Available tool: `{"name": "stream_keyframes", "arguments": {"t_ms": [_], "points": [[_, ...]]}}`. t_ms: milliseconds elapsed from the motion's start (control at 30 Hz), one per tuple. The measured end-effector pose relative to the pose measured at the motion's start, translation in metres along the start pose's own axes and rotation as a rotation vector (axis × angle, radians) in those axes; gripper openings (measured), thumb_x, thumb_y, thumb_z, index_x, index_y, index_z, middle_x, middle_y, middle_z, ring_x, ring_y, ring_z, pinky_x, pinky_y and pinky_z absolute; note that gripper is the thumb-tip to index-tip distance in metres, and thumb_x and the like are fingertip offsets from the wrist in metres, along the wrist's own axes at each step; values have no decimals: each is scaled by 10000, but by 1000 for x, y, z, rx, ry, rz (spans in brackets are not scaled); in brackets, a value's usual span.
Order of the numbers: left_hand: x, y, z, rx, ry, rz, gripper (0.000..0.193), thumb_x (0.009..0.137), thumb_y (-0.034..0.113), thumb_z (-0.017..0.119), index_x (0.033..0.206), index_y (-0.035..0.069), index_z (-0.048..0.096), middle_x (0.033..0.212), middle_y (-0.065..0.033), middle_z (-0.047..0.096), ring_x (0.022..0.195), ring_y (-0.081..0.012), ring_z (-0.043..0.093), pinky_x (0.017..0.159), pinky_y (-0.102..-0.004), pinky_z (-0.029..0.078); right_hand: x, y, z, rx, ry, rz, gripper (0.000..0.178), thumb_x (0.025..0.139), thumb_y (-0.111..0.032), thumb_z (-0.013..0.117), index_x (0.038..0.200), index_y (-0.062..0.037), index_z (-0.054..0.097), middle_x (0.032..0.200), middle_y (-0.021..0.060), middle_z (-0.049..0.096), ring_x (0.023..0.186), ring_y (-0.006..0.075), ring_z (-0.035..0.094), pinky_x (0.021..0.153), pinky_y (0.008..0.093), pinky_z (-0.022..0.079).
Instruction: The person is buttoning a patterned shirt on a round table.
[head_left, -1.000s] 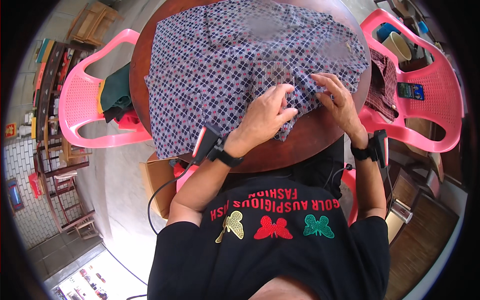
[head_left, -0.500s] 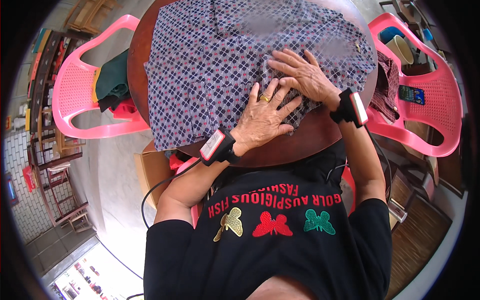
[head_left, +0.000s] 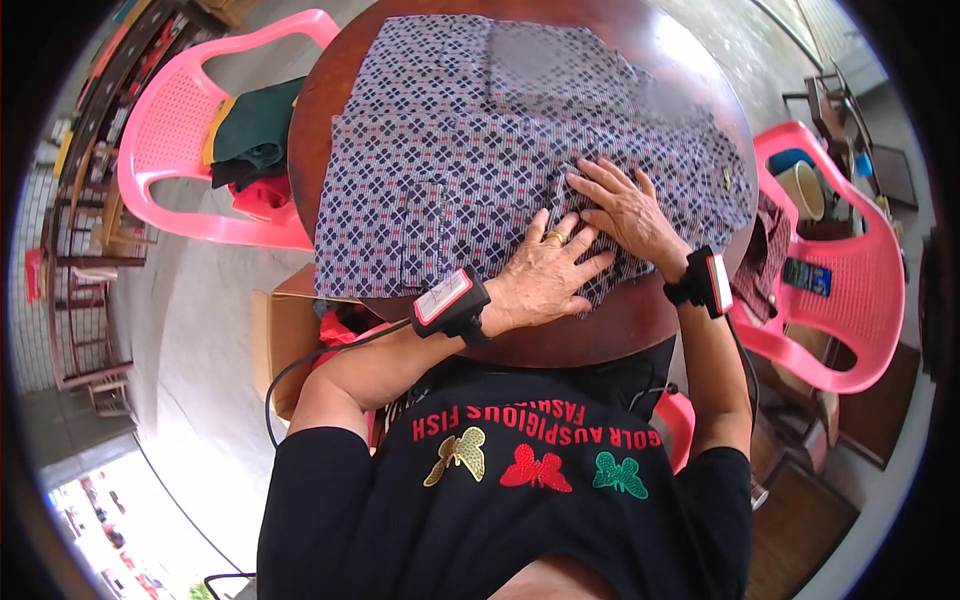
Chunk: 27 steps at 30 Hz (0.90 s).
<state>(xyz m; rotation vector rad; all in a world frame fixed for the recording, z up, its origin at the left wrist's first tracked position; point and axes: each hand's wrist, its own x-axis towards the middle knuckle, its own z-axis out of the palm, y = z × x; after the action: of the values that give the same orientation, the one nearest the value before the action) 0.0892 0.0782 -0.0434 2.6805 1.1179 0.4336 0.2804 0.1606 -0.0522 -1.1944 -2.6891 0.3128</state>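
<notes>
A patterned garment [head_left: 400, 180], pale with dark blue clover shapes and small red marks, lies spread over a round brown wooden table [head_left: 330, 75]. Its far part shows a separate folded panel or layer. My left hand [head_left: 545, 280] rests palm down on the near edge of the cloth, fingers spread, with a gold ring on one finger. Just beyond it to the right, my right hand [head_left: 630, 220] lies flat on the same cloth with its fingers stretched out. The fingertips of my left hand are close to the right hand. Neither hand grips the fabric.
A pink plastic chair [head_left: 170, 130] at the left holds dark green and red clothes [head_left: 255, 130]. Another pink chair [head_left: 860, 290] at the right bears a checked cloth [head_left: 760, 260] and a phone [head_left: 807, 277]. A cardboard box [head_left: 280, 340] stands below the table's near left edge.
The view has shifted, so more of the table's far side shows. Both hands still lie flat on the garment, in nearly the same place on it.
</notes>
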Motion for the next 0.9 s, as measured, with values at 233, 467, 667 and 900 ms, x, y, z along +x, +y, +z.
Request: {"name": "stream_keyframes", "arguments": {"t_ms": [233,467,667,900], "points": [[35,-49,-43,-352,-154,-63,477,774,276,705,1198,91,589,1037,-100,630,1028,-236,591,968,-393,409,37,5,-37,122,-182,34,428,860,-265,605,1271,-156,555,1362,97,484,1281,273,431,1029,534,292],[70,-149,-46,-687,406,-509,386,828,217,642,1156,19,592,945,-128,677,842,-227,658,759,-324,514,101,68,-27,16,310,251,479,901,-269,567,1353,-151,464,1434,106,410,1346,295,350,1040,534,298],[100,-223,-43,-354,442,-775,528,758,291,675,1168,-25,571,1014,-187,660,955,-322,637,831,-396,494,142,99,-12,-1,315,465,528,909,-355,523,1395,-177,416,1490,78,338,1397,304,258,1059,594,243],[126,-243,-40,-170,269,-855,537,736,367,693,1114,-5,605,1034,-199,665,970,-322,637,845,-400,490,152,104,12,-75,236,532,566,907,-454,478,1411,-213,390,1519,40,275,1410,276,219,1104,594,149]]}}
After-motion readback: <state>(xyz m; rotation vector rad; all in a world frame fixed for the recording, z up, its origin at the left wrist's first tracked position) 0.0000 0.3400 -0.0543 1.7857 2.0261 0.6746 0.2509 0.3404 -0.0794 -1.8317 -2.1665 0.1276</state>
